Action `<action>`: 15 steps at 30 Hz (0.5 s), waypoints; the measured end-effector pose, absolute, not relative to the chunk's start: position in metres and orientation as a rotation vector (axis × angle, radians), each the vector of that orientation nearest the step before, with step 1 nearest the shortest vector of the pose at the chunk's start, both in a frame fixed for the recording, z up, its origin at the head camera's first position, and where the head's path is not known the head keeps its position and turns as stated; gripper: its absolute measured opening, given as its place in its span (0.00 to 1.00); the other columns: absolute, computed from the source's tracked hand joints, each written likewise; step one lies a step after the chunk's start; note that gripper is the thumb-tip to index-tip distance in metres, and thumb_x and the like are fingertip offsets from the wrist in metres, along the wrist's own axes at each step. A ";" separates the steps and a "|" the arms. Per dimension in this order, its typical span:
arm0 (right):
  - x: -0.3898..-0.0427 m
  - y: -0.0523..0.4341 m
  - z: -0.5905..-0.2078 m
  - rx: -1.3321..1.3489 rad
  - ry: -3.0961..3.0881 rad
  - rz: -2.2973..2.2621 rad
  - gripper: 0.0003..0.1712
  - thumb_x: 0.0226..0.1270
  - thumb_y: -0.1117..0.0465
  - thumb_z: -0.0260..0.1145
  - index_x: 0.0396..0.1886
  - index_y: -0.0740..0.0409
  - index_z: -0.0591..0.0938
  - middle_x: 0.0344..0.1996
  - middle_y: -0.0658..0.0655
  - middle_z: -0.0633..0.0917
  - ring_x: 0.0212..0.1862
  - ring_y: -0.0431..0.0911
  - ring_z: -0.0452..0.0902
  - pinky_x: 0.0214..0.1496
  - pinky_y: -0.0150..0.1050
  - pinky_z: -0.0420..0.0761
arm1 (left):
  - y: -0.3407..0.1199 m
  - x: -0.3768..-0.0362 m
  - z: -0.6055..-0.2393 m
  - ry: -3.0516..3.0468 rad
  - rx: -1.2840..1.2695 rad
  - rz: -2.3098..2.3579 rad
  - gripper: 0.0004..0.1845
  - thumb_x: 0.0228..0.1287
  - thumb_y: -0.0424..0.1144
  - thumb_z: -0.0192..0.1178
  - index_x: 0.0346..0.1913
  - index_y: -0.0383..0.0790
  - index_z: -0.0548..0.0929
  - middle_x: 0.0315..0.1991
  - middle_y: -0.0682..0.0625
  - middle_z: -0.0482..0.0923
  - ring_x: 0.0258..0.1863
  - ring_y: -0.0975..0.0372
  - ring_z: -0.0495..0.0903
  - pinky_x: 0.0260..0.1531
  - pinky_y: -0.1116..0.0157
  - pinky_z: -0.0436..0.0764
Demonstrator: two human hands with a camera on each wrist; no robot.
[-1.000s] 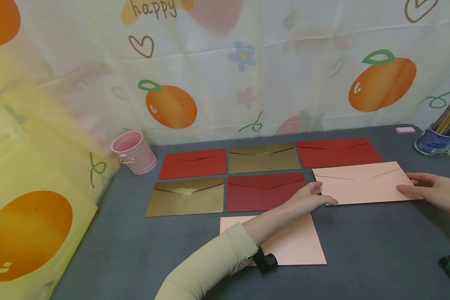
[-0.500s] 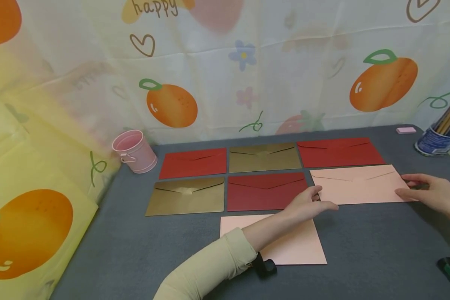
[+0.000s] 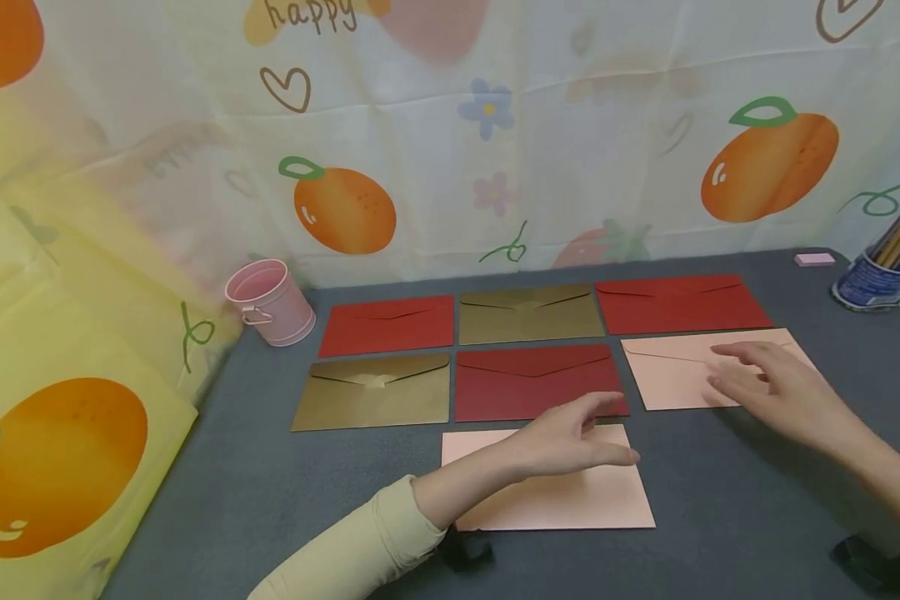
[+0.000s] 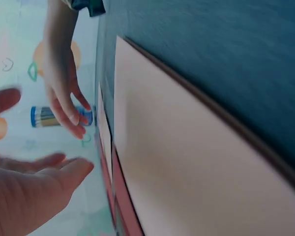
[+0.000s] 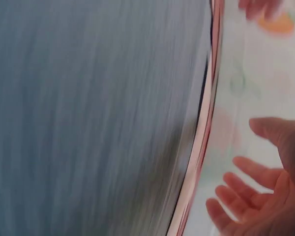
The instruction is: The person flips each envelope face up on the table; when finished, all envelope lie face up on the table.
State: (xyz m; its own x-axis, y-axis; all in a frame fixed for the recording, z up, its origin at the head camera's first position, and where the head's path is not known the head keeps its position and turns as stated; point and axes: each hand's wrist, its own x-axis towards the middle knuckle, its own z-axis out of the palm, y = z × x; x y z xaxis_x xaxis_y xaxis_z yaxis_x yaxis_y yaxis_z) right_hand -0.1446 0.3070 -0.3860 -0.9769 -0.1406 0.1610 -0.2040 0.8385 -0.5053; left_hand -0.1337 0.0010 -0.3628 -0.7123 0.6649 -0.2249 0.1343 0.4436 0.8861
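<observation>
Pink envelope [image 3: 682,375] now lies squared beside the red envelope [image 3: 536,383] — both hands have let go. Right hand [image 3: 776,387] hovers over it, left hand [image 3: 570,437] has drawn back toward the nearer pink envelope [image 3: 562,496]; fingers loosely spread, holding nothing.

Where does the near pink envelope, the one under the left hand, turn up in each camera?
Head: near pink envelope at bottom centre, partly under the left hand.
Left wrist: it fills the middle, running diagonally.
Right wrist: cannot tell; only blurred thin edges show.
Shared landmark: the pencil cup.
</observation>
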 end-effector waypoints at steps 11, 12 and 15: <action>-0.106 0.225 -0.387 1.109 -2.939 0.746 0.41 0.65 0.37 0.63 0.73 0.46 0.66 0.70 0.48 0.67 0.69 0.45 0.63 0.59 0.51 0.74 | -0.068 -0.127 -0.370 2.157 1.087 0.578 0.55 0.59 0.59 0.66 0.78 0.41 0.45 0.79 0.50 0.34 0.76 0.62 0.33 0.73 0.58 0.44; -0.103 0.222 -0.387 1.160 -2.959 0.715 0.43 0.64 0.34 0.62 0.75 0.45 0.64 0.72 0.48 0.64 0.70 0.45 0.62 0.59 0.52 0.74 | -0.074 -0.125 -0.371 2.179 1.101 0.525 0.57 0.57 0.60 0.67 0.78 0.41 0.44 0.79 0.49 0.34 0.76 0.61 0.33 0.73 0.58 0.43; -0.096 0.216 -0.388 1.305 -2.970 0.608 0.50 0.62 0.30 0.60 0.77 0.46 0.58 0.75 0.51 0.60 0.71 0.48 0.60 0.59 0.53 0.75 | -0.090 -0.118 -0.372 2.273 1.143 0.378 0.60 0.52 0.64 0.68 0.78 0.41 0.45 0.79 0.47 0.35 0.76 0.58 0.34 0.73 0.58 0.42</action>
State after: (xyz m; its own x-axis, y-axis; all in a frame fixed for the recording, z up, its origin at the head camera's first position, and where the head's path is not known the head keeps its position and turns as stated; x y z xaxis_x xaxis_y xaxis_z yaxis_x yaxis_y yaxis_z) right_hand -0.0958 0.2156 -0.3884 -0.6768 -0.7362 0.0020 -0.6777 0.6219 -0.3923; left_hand -0.1179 -0.0895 -0.3724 -0.4783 0.8028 -0.3559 0.6443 0.5962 0.4790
